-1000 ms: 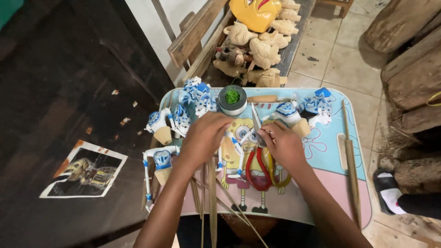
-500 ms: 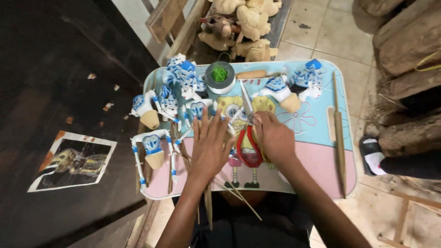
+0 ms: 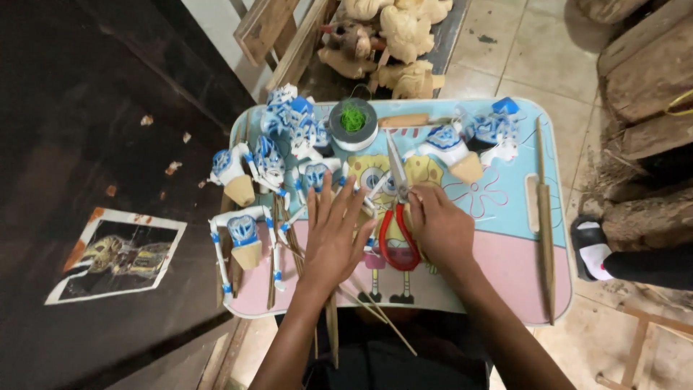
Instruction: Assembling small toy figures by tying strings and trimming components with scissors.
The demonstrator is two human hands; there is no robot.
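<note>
My left hand (image 3: 334, 235) lies flat with fingers spread on a cartoon-printed lap tray (image 3: 505, 282), over a small white and blue puppet piece and thin bamboo sticks (image 3: 361, 303). My right hand (image 3: 442, 230) rests beside it, fingers curled down at the pivot of red-handled scissors (image 3: 396, 242), whose blades point away from me. What the right fingers pinch is hidden. Several blue and white puppet figures (image 3: 278, 155) lie along the tray's left and far sides.
A grey tape roll with green thread (image 3: 352, 123) stands at the tray's far edge. A long wooden stick (image 3: 545, 217) lies along the right side. Unpainted carved figures (image 3: 390, 36) sit beyond; logs (image 3: 642, 72) and a sandalled foot (image 3: 595, 249) lie to the right, a printed picture (image 3: 119, 253) on the left.
My left hand has opened and spread flat on the tray. The right hand has slid slightly right of the scissors. The view has shifted so the tray sits lower and nearer.
</note>
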